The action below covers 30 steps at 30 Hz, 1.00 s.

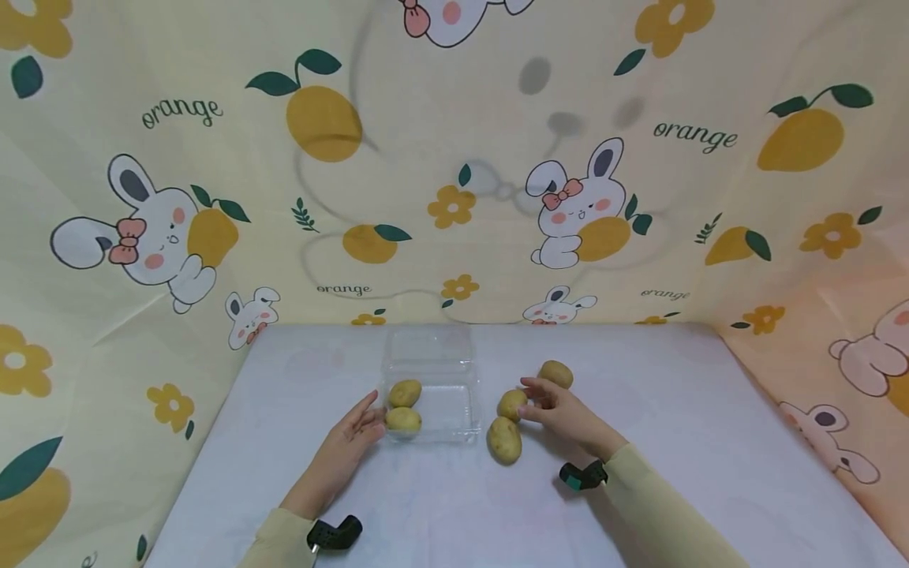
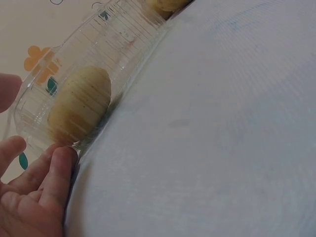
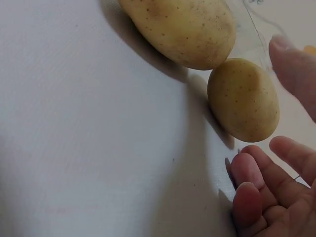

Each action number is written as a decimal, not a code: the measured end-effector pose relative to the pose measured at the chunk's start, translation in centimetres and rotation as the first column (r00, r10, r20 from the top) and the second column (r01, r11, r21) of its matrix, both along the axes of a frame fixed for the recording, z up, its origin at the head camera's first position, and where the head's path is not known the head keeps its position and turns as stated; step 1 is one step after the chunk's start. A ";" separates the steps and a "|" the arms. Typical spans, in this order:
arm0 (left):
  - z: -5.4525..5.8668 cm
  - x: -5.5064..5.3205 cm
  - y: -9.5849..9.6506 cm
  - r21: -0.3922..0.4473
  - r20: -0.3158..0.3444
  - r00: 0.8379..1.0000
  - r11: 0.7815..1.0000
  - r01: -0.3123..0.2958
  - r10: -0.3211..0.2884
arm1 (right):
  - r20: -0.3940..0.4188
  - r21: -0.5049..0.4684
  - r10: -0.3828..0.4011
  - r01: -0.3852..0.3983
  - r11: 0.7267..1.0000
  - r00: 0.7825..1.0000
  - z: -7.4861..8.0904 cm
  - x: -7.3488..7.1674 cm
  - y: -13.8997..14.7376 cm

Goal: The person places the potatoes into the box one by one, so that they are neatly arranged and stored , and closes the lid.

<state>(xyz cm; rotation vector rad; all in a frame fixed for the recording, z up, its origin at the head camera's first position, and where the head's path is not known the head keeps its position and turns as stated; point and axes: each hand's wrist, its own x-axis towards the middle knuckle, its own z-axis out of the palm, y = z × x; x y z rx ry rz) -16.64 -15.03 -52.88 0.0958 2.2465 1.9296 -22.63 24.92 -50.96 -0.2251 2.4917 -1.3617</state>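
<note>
A clear plastic clamshell box (image 1: pixel 450 410) lies with its lid (image 1: pixel 429 347) folded back. Inside, along its left side, are two potatoes, a rear one (image 1: pixel 405 393) and a front one (image 1: pixel 402 420). My left hand (image 1: pixel 344 446) has its fingertips against the box's left wall, beside the front potato (image 2: pixel 81 103). To the right of the box, my right hand (image 1: pixel 564 412) reaches around a small potato (image 1: pixel 511 405), fingers loosely spread. In the right wrist view a gap shows between those fingers and the small potato (image 3: pixel 243 100).
A larger potato (image 1: pixel 505 440) lies just in front of the small one, touching it. Another potato (image 1: pixel 556 374) sits behind my right hand. All rest on a white-covered table (image 1: pixel 319 355), with a printed cloth (image 1: pixel 440 142) hanging behind it.
</note>
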 end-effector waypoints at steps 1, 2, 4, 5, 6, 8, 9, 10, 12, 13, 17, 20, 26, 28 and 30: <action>0.1 0.1 0.0 0.002 0.000 1.000 1.000 0.000 0.000 | 0.007 -0.001 0.002 -0.002 1.000 1.000 -0.1 0.0 0.0; 0.1 0.1 0.0 0.002 -0.004 1.000 1.000 0.002 -0.002 | 0.013 -0.007 0.004 -0.004 1.000 1.000 -0.1 0.0 0.0; 0.1 0.2 0.0 0.007 -0.004 1.000 1.000 0.001 -0.001 | 0.019 -0.016 0.004 -0.004 1.000 1.000 0.0 0.1 0.0; 0.1 0.2 0.0 0.007 -0.007 1.000 1.000 0.002 -0.001 | 0.019 -0.018 0.007 -0.006 1.000 1.000 -0.1 0.1 0.0; 0.1 0.2 0.1 0.012 -0.008 1.000 1.000 0.002 -0.002 | 0.020 -0.015 0.010 -0.010 1.000 1.000 -0.1 0.2 0.0; 0.1 0.3 0.1 0.019 -0.011 1.000 1.000 0.003 -0.003 | 0.019 -0.005 0.020 -0.020 1.000 1.000 -0.1 0.3 0.0; 0.1 0.3 0.2 0.024 -0.008 1.000 1.000 0.002 -0.002 | 0.020 0.000 0.024 -0.024 1.000 1.000 -0.2 0.3 0.0; 0.0 0.3 0.2 0.026 -0.009 1.000 1.000 0.003 -0.002 | 0.018 0.006 0.027 -0.027 1.000 0.999 -0.2 0.4 -0.1; -0.1 0.2 0.2 0.020 -0.009 1.000 1.000 0.004 -0.004 | 0.013 0.013 0.032 -0.032 0.999 0.999 -0.3 0.4 -0.1; -0.1 0.2 0.2 0.017 -0.009 1.000 1.000 0.005 -0.005 | 0.008 0.015 0.034 -0.034 0.999 0.999 -0.3 0.4 -0.1; -0.1 0.1 0.1 0.017 -0.012 1.000 1.000 0.007 -0.007 | -0.016 0.036 0.041 -0.041 0.999 0.999 -0.2 0.5 -0.4; 0.0 0.2 0.0 0.025 -0.007 1.000 1.000 0.002 -0.002 | -0.019 0.045 0.050 -0.049 0.998 0.999 -0.1 0.5 -0.6; 0.1 0.3 0.0 0.014 0.005 1.000 1.000 0.002 -0.002 | -0.009 0.022 0.053 -0.053 0.998 0.999 -0.3 0.5 -0.9; 0.2 0.3 0.0 0.018 0.004 1.000 1.000 0.002 -0.002 | -0.001 0.009 0.038 -0.038 0.999 0.999 -0.4 0.4 -0.9; 0.1 0.2 0.0 0.019 0.001 1.000 1.000 0.002 -0.002 | 0.003 -0.002 0.017 -0.017 1.000 1.000 -0.4 0.4 -1.0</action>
